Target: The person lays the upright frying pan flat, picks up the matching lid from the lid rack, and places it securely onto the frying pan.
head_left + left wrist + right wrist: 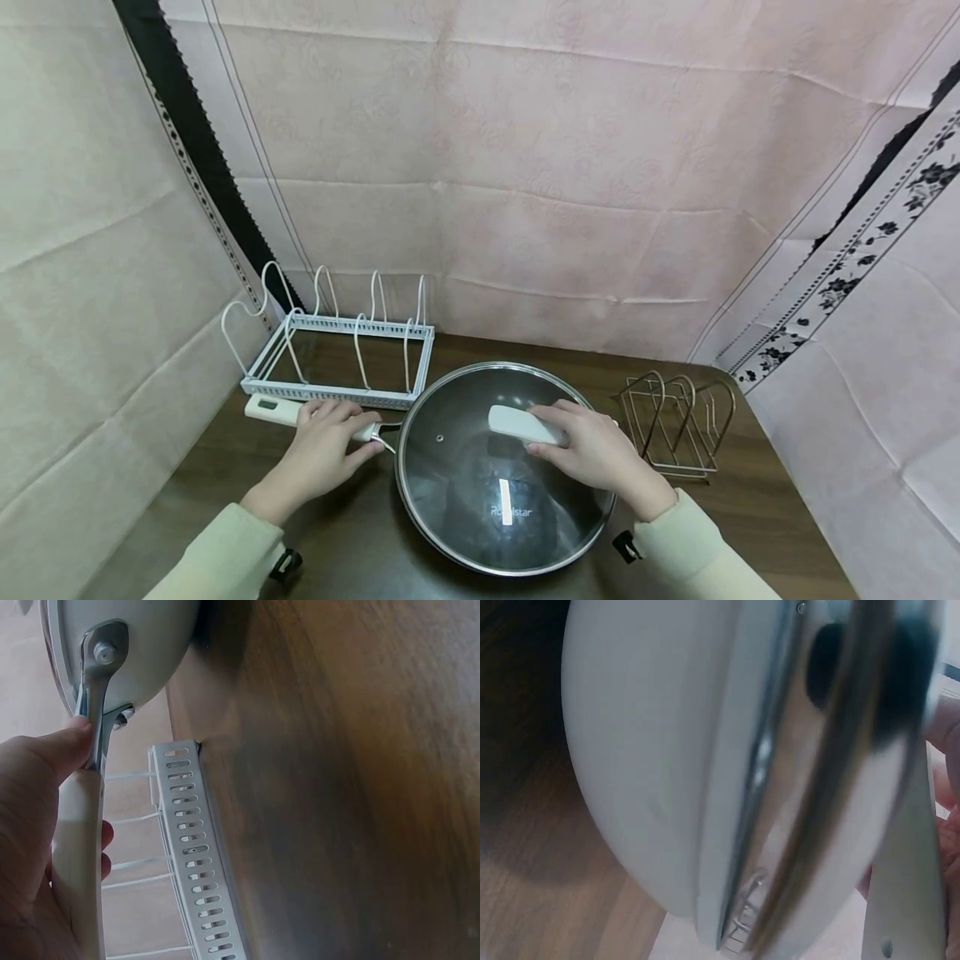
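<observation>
A white pan (645,750) with a long pale handle (272,408) sits under a round glass lid (457,475) with a silver rim. My left hand (318,446) grips the pan's handle, its thumb on the metal neck and its fingertips showing past the far side in the left wrist view. With the fingers and thumb of my right hand (596,446), I hold the lid by its white grip (521,423). The right wrist view shows a strip between the lid's rim (840,750) and the pan's rim.
A white wire rack (337,395) with upright loops stands at the back left, close to the pan's handle. To the right is a smaller bronze-coloured wire rack (678,462). Pale cloth walls (525,208) enclose the brown wooden table (757,517) at the back and sides.
</observation>
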Demonstrator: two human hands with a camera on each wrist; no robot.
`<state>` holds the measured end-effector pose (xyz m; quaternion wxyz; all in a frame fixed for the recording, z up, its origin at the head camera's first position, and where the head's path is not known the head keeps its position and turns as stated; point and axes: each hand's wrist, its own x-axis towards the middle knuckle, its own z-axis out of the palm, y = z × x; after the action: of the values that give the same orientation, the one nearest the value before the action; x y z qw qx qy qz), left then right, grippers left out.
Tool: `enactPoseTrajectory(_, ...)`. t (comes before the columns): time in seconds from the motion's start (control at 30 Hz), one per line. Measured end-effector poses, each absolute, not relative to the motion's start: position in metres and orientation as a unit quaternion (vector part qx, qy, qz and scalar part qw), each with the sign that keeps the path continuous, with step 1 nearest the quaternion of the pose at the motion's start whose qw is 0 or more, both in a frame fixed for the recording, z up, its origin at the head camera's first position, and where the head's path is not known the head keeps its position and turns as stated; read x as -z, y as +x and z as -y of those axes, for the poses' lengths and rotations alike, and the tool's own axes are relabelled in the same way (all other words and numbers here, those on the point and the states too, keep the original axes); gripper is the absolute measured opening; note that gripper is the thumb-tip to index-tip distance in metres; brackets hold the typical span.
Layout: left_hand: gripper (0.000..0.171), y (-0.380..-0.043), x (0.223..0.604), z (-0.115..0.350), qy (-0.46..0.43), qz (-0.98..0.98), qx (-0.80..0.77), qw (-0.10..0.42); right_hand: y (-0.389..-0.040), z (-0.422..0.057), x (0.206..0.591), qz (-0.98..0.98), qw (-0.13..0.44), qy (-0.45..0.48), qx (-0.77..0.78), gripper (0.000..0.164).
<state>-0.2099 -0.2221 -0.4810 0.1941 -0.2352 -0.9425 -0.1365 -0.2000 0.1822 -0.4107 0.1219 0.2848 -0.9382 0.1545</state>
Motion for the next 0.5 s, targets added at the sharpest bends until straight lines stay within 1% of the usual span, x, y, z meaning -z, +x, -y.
enactPoseTrajectory(0.5,0.037,-0.2099,0.4827,0.2174,-0.225,0.938,0.153,0.214,-0.2021,-0.1799,0.4187,0.936,0.149,0.288,-0.133,0.048)
